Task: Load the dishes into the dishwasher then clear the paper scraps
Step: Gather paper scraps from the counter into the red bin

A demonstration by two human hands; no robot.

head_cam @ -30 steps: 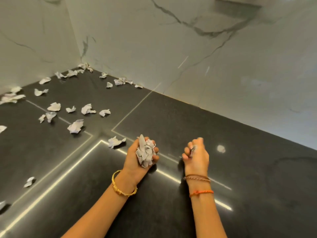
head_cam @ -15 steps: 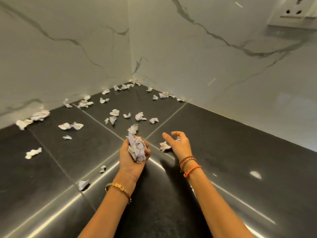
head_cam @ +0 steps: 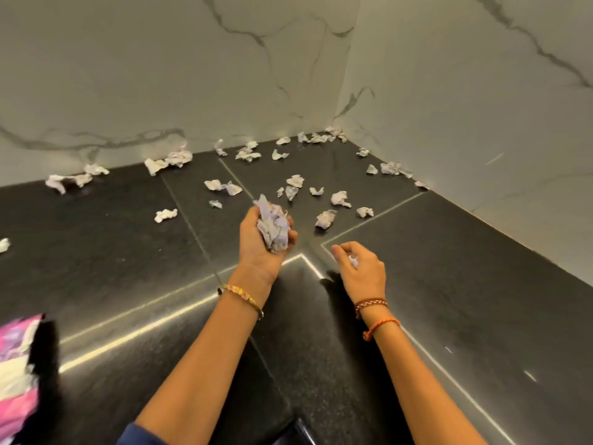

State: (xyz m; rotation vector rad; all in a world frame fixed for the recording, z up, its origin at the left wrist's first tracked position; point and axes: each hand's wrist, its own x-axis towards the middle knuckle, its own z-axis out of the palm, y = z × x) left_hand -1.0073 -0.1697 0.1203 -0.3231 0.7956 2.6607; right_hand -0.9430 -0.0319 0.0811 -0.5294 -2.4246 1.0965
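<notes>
My left hand (head_cam: 256, 248) is turned palm up and grips a wad of crumpled paper scraps (head_cam: 273, 228) above the black countertop (head_cam: 128, 252). Just to its right, my right hand (head_cam: 362, 268) hovers over the counter with fingers curled around one small paper scrap (head_cam: 353, 261). Several loose scraps lie scattered toward the corner, the nearest one (head_cam: 325, 219) just beyond my hands, others (head_cam: 224, 186) farther left and along the wall.
White marble walls (head_cam: 192, 75) meet in a corner at the back right. A pink and white packet (head_cam: 16, 364) lies at the left edge of the view. The counter has thin shiny seams (head_cam: 144, 329).
The view has swung left, so the corner now sits further right. My right hand has picked up the scrap that lay in front of it and curled round it. The left hand keeps its wad.
</notes>
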